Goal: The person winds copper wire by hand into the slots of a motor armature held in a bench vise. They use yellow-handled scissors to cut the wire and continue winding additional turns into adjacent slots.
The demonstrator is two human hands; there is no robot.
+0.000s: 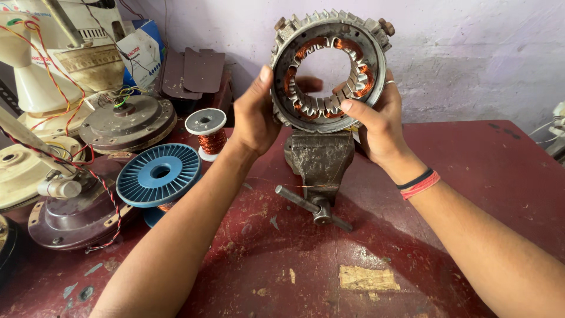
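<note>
I hold a round metal motor stator upright in front of me, its inner slots wound with copper wire. My left hand grips its left rim, thumb on the front face. My right hand grips the lower right rim, thumb pressed on the inner windings; a ring is on one finger and red and black bands sit on the wrist. Directly below the stator stands a small rusty bench vise with its handle bar toward me, fixed on the worn red table.
Left of the vise stand a grey spool of copper wire and a larger blue spool. Several fan motor housings and cream fan parts with red and black wires crowd the left edge. A pale wall runs behind the table.
</note>
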